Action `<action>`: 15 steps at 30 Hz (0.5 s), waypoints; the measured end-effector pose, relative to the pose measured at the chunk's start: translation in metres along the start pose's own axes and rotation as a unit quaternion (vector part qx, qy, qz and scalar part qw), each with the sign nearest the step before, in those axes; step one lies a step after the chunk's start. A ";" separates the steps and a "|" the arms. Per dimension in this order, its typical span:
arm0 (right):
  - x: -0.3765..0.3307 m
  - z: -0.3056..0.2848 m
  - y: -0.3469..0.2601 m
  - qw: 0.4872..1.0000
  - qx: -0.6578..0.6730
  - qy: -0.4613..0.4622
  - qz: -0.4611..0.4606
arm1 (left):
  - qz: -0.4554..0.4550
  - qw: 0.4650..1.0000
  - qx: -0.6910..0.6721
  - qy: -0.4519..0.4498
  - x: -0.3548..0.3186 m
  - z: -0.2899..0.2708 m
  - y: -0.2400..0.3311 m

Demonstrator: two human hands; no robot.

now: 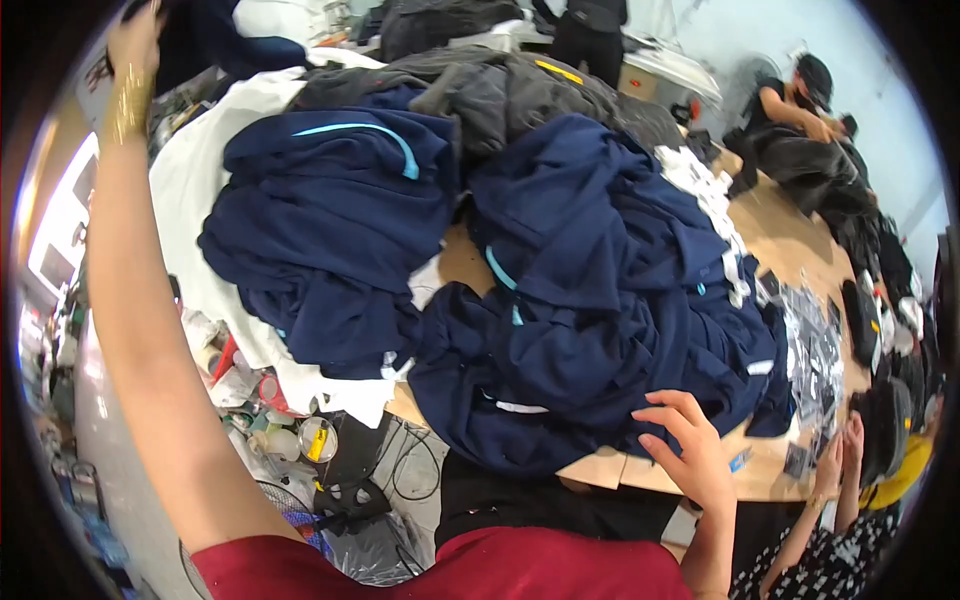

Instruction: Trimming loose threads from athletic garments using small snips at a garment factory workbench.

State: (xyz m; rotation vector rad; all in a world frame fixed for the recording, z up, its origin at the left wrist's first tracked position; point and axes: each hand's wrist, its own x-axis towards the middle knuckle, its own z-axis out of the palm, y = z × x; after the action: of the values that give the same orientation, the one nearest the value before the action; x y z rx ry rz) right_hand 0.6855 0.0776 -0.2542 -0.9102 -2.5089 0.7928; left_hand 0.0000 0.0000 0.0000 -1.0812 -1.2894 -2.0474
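Two hands: right hand (692,452) rests spread, gripping nothing, on near navy garment pile (600,300); left hand (135,40) raised far left, grip unclear.

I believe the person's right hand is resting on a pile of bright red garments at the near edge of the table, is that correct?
Not quite: the head view shows the right hand on a pile of navy blue garments, not bright red ones, at the near edge of the table.

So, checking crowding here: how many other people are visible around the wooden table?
3: a person in black seated far right, one standing in black at top, and a co-worker's arm lower right. Others may be hidden.
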 end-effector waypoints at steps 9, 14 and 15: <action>-0.082 -0.021 0.057 0.989 -0.020 0.058 0.136 | -0.163 0.906 0.313 -0.232 -0.334 -0.044 -0.106; -0.144 -0.029 0.147 0.846 -0.048 0.324 0.420 | 0.037 0.875 0.415 -0.247 -0.354 -0.045 -0.015; -0.161 -0.016 0.175 0.826 -0.166 0.312 0.440 | 0.031 0.892 0.403 -0.202 -0.396 -0.004 0.020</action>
State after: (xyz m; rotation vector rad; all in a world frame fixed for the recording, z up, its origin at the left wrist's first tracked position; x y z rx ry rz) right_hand 0.8937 0.0868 -0.3699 -2.1064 -1.5858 0.1689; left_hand 0.2383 -0.0156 -0.3165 -1.1158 -2.0131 -1.0360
